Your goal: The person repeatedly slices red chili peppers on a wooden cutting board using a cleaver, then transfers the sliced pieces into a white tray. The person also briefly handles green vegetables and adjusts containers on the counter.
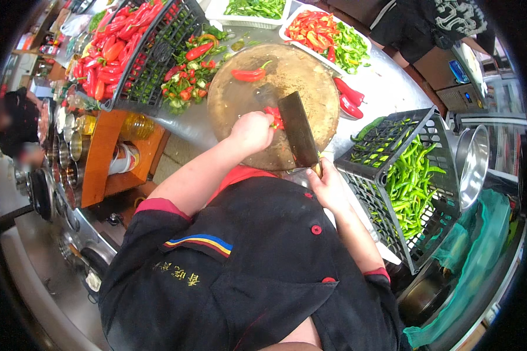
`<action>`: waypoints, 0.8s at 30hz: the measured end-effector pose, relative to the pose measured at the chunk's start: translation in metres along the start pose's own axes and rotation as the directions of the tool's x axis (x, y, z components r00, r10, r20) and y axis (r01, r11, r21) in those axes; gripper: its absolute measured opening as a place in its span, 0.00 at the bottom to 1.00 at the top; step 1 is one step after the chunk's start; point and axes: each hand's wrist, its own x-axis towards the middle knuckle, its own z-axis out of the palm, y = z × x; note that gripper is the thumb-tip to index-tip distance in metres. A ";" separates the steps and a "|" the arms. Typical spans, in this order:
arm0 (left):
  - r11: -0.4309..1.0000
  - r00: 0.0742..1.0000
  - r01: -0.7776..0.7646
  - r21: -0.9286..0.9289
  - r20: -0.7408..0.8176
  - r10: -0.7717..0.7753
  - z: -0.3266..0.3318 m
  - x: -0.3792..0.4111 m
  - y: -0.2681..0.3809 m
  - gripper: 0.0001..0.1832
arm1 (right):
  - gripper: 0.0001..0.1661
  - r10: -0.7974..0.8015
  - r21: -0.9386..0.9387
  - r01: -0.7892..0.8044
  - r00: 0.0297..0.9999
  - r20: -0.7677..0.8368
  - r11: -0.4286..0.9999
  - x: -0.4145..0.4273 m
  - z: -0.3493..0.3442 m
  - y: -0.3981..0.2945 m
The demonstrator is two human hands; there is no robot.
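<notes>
On a round wooden chopping block (pixel 235 103), my left hand (pixel 251 134) has its fingers curled on a red pepper (pixel 274 117) that is partly hidden behind them. My right hand (pixel 328 183) grips the handle of a Chinese cleaver (pixel 299 129). The broad dark blade stands just right of that pepper, on or close above the block; contact cannot be made out. Farther back on the block lies a whole red pepper (pixel 248 75) with a green stem.
Red peppers (pixel 131 26) fill a black plastic crate (pixel 156 52) at the left, beside piled pepper tops (pixel 186 87). A white basket (pixel 305 57) holds sliced red and green peppers. Two red peppers (pixel 350 98) lie right of the block. Green peppers (pixel 406 188) fill another crate (pixel 380 175).
</notes>
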 end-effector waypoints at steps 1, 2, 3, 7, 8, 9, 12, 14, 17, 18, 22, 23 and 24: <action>0.988 0.996 -0.077 0.133 0.056 0.070 0.000 -0.001 -0.005 0.14 | 0.15 -0.001 0.019 0.002 1.000 -0.012 1.000 0.000 0.000 0.000; 0.982 0.995 -0.092 0.163 0.040 0.087 -0.001 0.000 -0.010 0.14 | 0.14 -0.003 0.038 0.004 1.000 -0.023 0.999 -0.001 0.000 0.000; 0.991 0.999 -0.045 0.130 0.016 0.043 -0.010 -0.002 -0.008 0.13 | 0.14 0.008 0.062 -0.007 1.000 -0.015 0.998 -0.003 -0.001 0.000; 0.975 0.977 0.214 -0.065 -0.009 -0.215 -0.026 -0.009 -0.001 0.16 | 0.14 0.034 0.125 -0.041 0.998 0.059 0.991 -0.009 -0.010 -0.009; 0.960 0.969 0.246 -0.130 0.000 -0.248 -0.020 -0.009 -0.002 0.16 | 0.14 0.023 0.115 -0.030 0.998 0.056 0.993 -0.008 -0.010 -0.012; 0.940 0.959 0.280 -0.198 0.009 -0.284 -0.013 -0.009 -0.005 0.15 | 0.14 0.011 0.102 -0.017 0.998 0.056 0.995 -0.006 -0.010 -0.016; 0.788 0.917 0.372 -0.491 0.065 -0.393 0.024 -0.005 -0.029 0.16 | 0.14 -0.017 0.049 0.014 0.998 0.054 0.999 0.001 -0.014 -0.025; 0.833 0.928 0.343 -0.434 0.017 -0.373 0.036 -0.010 -0.038 0.16 | 0.14 -0.027 0.017 0.026 0.997 0.074 1.000 0.001 -0.019 -0.032; 0.878 0.931 0.336 -0.340 -0.023 -0.365 0.027 -0.017 -0.024 0.15 | 0.15 -0.037 -0.022 0.040 0.991 0.131 0.999 0.004 -0.025 -0.039; 0.889 0.930 0.339 -0.308 -0.031 -0.366 0.022 -0.018 -0.019 0.15 | 0.15 -0.040 -0.036 0.046 0.987 0.154 0.998 0.006 -0.025 -0.038; 0.912 0.935 0.325 -0.252 -0.061 -0.350 0.024 -0.019 -0.019 0.15 | 0.16 -0.011 -0.015 0.015 0.973 0.232 1.000 0.015 -0.041 -0.058; 0.913 0.935 0.318 -0.255 -0.073 -0.346 0.024 -0.020 -0.019 0.15 | 0.17 -0.040 -0.039 0.050 0.974 0.221 0.998 0.018 -0.038 -0.057; 0.915 0.936 0.310 -0.259 -0.086 -0.341 0.023 -0.021 -0.019 0.15 | 0.17 -0.070 -0.064 0.085 0.975 0.210 0.994 0.022 -0.034 -0.055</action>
